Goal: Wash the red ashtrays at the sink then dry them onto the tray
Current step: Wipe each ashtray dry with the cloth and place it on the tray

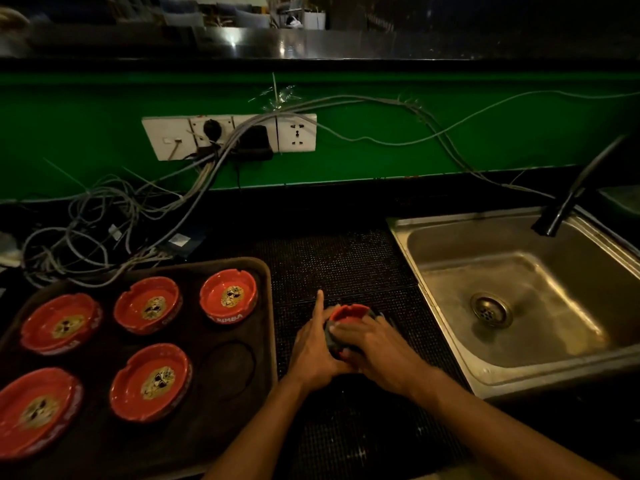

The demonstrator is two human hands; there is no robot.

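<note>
Both hands meet over the black rubber mat [339, 265] between tray and sink. My left hand [311, 348] holds a red ashtray [349, 312] tilted on edge, index finger pointing up. My right hand [374, 344] presses a dark grey cloth [333, 341] against the ashtray, fingers curled over it. Most of the ashtray is hidden by the cloth and fingers. On the dark brown tray [239, 403] at the left lie several red ashtrays with a gold emblem, among them one at the back right [229, 295] and one at the front middle [150, 381].
A steel sink [519, 282] with a round drain [491, 310] lies at the right, a dark tap [568, 199] over its back edge. A wall socket strip [228, 135] and a tangle of grey cables [104, 223] sit behind the tray.
</note>
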